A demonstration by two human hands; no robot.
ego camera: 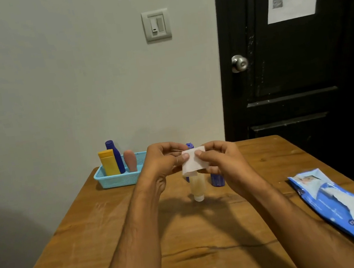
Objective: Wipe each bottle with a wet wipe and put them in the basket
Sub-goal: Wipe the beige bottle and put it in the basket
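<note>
Above the middle of the wooden table (108, 233), my left hand (164, 161) and my right hand (219, 162) both pinch a white wet wipe (193, 163) by its upper edge. A clear bottle of yellowish liquid with a white cap (197, 188) lies on the table just under the wipe. Two blue bottles stand behind my hands: one shows its cap (189, 145) above the wipe, the other (217, 179) shows below my right hand. The turquoise basket (118, 180) at the back left holds a yellow bottle (109, 164), a dark blue bottle (116, 156) and a pink bottle (130, 161).
A blue pack of wet wipes (340, 203) lies open near the table's right edge. The table stands against a grey wall, with a black door (299, 69) behind its right side.
</note>
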